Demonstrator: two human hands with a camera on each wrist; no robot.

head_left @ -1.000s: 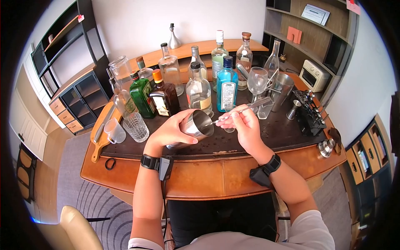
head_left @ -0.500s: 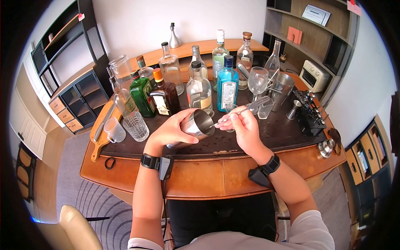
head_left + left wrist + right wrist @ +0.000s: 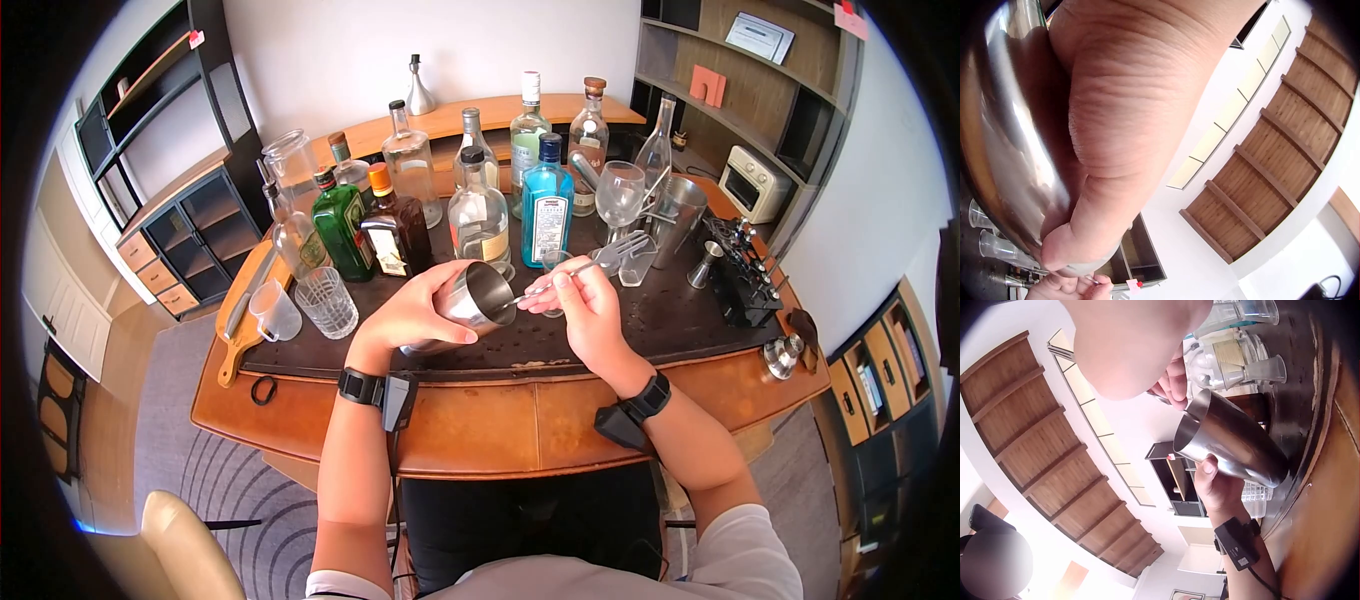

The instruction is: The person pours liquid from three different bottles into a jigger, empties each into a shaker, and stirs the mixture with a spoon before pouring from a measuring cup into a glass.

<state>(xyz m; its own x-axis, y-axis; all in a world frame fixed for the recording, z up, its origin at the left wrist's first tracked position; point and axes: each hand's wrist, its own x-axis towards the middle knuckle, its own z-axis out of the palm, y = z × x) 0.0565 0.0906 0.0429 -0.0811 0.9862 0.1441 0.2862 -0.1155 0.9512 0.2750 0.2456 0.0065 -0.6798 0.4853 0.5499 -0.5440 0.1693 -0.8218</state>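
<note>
A metal shaker tin is held tilted by the left hand, its mouth facing the right hand. The right hand pinches a thin twisted metal spoon with a fork-shaped end; its other end reaches into the mouth of the tin. In the left wrist view the left hand wraps the shiny tin. In the right wrist view the tin leans over the dark table top, and the right hand's fingers are at its rim. What the tin holds is hidden.
Behind the hands stand several bottles, among them a blue one and a green one. To the left are a cut glass, a clear cup and a wooden board. A jigger and black rack stand right.
The fork end of the spoon has turned and shifted slightly in the right hand. The left hand and the tin have hardly moved.
</note>
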